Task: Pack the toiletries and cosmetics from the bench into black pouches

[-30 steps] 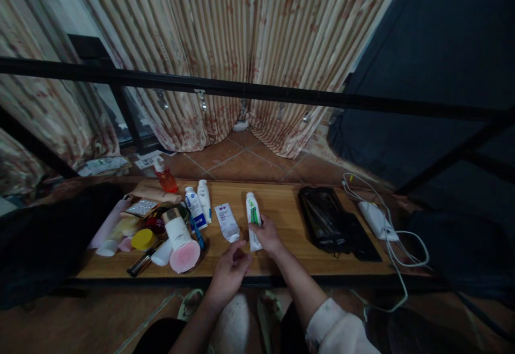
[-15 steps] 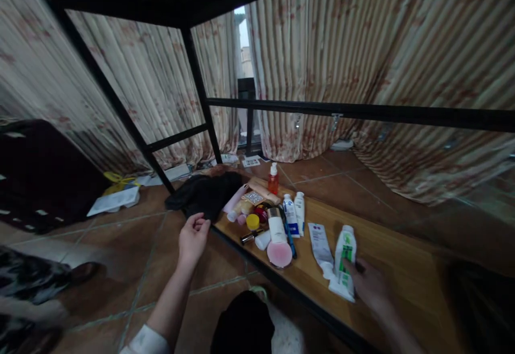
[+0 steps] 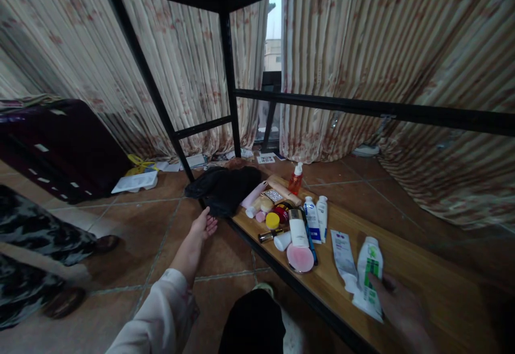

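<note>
My right hand has its fingers on a white and green squeeze tube, at the right part of the wooden board. Directly left of that tube lies a pale grey tube. My left hand is beside the board's front edge, close against a black cloth; its fingers are loosely bent, apart from the thumb, with nothing visible in them. Between my hands are a pink round compact, a white bottle, a yellow-lidded jar, a blue and white tube and other cosmetics.
An orange pump bottle stands at the board's back edge. Black metal frame bars rise around the board. At the left are a dark suitcase and another person's legs. Striped curtains hang behind.
The view has swung left, so things appear further right. My left hand has moved closer to the black cloth and its fingers have loosened. My right hand stays on the white and green tube.
</note>
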The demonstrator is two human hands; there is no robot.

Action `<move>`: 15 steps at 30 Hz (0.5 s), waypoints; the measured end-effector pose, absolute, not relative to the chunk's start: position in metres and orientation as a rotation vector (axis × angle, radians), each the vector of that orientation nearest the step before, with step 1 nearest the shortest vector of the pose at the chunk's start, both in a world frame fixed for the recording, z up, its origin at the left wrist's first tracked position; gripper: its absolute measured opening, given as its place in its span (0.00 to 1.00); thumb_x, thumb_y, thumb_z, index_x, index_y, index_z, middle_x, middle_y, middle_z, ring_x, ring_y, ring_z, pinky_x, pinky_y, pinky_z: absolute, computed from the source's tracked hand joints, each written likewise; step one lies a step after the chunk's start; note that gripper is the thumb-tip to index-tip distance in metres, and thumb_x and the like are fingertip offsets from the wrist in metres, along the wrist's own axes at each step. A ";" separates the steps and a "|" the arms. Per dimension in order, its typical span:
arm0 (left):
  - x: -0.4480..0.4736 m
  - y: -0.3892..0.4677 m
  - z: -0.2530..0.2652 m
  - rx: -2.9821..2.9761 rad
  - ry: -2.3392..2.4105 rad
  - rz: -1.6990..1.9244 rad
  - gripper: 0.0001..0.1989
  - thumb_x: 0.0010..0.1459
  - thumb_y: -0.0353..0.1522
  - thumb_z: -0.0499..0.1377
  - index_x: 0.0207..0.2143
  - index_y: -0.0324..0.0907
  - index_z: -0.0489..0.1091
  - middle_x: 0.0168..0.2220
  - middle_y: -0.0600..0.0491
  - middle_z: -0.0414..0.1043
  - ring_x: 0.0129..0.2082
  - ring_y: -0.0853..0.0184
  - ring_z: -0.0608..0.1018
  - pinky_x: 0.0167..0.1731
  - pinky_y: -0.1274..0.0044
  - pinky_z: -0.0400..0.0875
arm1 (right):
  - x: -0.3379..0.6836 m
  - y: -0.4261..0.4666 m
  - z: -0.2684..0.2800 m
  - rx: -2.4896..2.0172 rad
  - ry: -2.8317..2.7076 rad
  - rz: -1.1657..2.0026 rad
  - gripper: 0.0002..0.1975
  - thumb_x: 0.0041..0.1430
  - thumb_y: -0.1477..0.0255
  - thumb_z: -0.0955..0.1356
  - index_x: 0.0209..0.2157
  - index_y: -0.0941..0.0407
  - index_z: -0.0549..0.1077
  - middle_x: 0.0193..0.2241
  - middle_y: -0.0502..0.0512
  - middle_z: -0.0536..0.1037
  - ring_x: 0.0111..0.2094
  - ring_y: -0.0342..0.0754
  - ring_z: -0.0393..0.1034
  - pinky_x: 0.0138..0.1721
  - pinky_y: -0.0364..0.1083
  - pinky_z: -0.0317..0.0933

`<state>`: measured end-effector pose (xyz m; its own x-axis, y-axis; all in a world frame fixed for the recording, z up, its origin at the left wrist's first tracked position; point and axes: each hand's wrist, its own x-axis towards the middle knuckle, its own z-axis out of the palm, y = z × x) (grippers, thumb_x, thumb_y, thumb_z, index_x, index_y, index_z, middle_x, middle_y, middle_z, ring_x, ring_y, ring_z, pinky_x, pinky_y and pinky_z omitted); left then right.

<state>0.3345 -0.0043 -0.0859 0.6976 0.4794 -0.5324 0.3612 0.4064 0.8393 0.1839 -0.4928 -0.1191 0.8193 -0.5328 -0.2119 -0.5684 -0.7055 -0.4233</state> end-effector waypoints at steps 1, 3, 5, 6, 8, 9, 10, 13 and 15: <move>0.338 -0.005 -0.085 1.167 0.844 0.058 0.13 0.57 0.38 0.59 0.29 0.35 0.67 0.25 0.56 0.69 0.21 0.74 0.72 0.24 0.79 0.70 | 0.184 -0.491 -0.116 -2.527 0.810 0.118 0.24 0.54 0.55 0.59 0.39 0.57 0.75 0.32 0.63 0.81 0.34 0.58 0.75 0.34 0.51 0.65; 0.343 -0.006 -0.084 1.129 0.835 0.015 0.12 0.60 0.38 0.57 0.34 0.35 0.68 0.29 0.55 0.71 0.25 0.74 0.73 0.26 0.78 0.71 | 0.183 -0.489 -0.111 -2.529 0.820 0.150 0.25 0.54 0.55 0.58 0.40 0.58 0.75 0.33 0.63 0.81 0.34 0.58 0.75 0.34 0.50 0.65; 0.345 -0.008 -0.084 1.106 0.816 0.004 0.12 0.61 0.37 0.56 0.38 0.36 0.69 0.32 0.54 0.71 0.27 0.73 0.74 0.27 0.78 0.72 | 0.184 -0.488 -0.109 -2.527 0.837 0.163 0.26 0.54 0.55 0.59 0.41 0.59 0.75 0.33 0.62 0.81 0.34 0.58 0.75 0.34 0.50 0.65; 0.346 -0.009 -0.083 1.099 0.805 0.007 0.12 0.61 0.37 0.55 0.39 0.36 0.68 0.33 0.53 0.71 0.28 0.73 0.74 0.27 0.78 0.72 | 0.184 -0.488 -0.108 -2.527 0.837 0.162 0.26 0.53 0.55 0.59 0.42 0.58 0.75 0.34 0.62 0.81 0.34 0.58 0.75 0.34 0.50 0.65; 0.345 -0.011 -0.082 1.092 0.775 0.025 0.11 0.61 0.36 0.55 0.37 0.36 0.68 0.30 0.55 0.70 0.25 0.75 0.72 0.24 0.80 0.70 | 0.184 -0.489 -0.109 -2.526 0.818 0.155 0.26 0.53 0.54 0.59 0.41 0.58 0.75 0.33 0.62 0.81 0.34 0.58 0.75 0.34 0.50 0.64; 0.344 -0.012 -0.082 1.090 0.754 0.040 0.11 0.61 0.36 0.56 0.35 0.36 0.68 0.27 0.57 0.68 0.22 0.76 0.70 0.22 0.81 0.68 | 0.184 -0.489 -0.110 -2.525 0.798 0.152 0.26 0.54 0.54 0.59 0.41 0.58 0.75 0.33 0.62 0.81 0.34 0.58 0.75 0.34 0.50 0.64; 0.343 -0.013 -0.080 1.089 0.725 0.058 0.10 0.61 0.36 0.56 0.32 0.36 0.67 0.24 0.59 0.65 0.19 0.77 0.67 0.19 0.83 0.66 | 0.183 -0.490 -0.110 -2.521 0.782 0.147 0.26 0.54 0.54 0.58 0.41 0.58 0.75 0.33 0.62 0.80 0.34 0.57 0.75 0.34 0.50 0.64; 0.337 -0.017 -0.072 1.086 0.597 0.107 0.10 0.56 0.33 0.61 0.26 0.37 0.63 0.17 0.63 0.57 0.14 0.80 0.61 0.15 0.86 0.59 | 0.183 -0.491 -0.113 -2.503 0.772 0.132 0.25 0.54 0.54 0.59 0.40 0.58 0.75 0.33 0.62 0.80 0.33 0.57 0.75 0.34 0.49 0.64; 0.332 -0.022 -0.063 1.090 0.497 0.138 0.11 0.51 0.32 0.64 0.26 0.38 0.63 0.17 0.64 0.56 0.13 0.81 0.60 0.14 0.86 0.57 | 0.182 -0.491 -0.115 -2.479 0.769 0.115 0.25 0.54 0.54 0.59 0.41 0.57 0.74 0.34 0.62 0.80 0.34 0.57 0.75 0.34 0.49 0.64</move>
<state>0.3316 -0.0220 -0.0628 0.8824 0.3467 -0.3179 0.1323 0.4656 0.8750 0.1825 -0.4911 -0.1150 0.8336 -0.5016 -0.2315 -0.5473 -0.6933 -0.4688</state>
